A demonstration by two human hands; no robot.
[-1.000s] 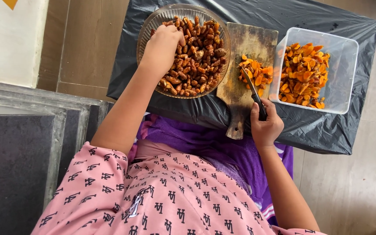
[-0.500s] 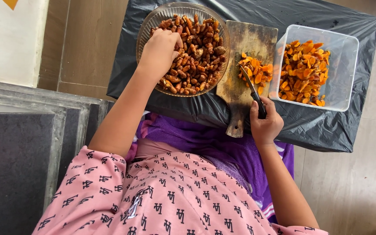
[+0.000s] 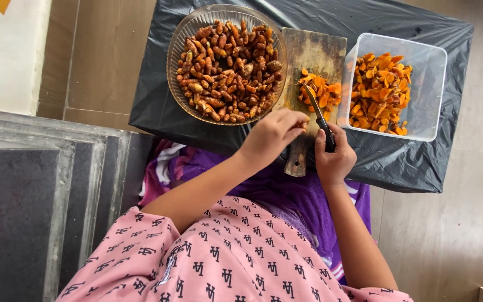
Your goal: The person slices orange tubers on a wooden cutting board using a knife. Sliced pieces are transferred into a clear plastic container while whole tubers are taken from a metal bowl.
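My right hand grips a black-handled knife, its blade pointing up over orange cut pieces on a worn wooden cutting board. My left hand hovers over the board's near end beside the knife, fingers curled; whether it holds a root is hidden. A glass bowl full of brown turmeric roots sits left of the board. A clear plastic tub right of the board holds orange sliced pieces.
Everything rests on a black plastic sheet spread on a tiled floor. Dark stone steps lie to my left. My pink patterned sleeves and purple cloth fill the lower view.
My left hand has left the bowl of roots and come down right to the cutting board, next to the knife. The right hand has stayed in place.
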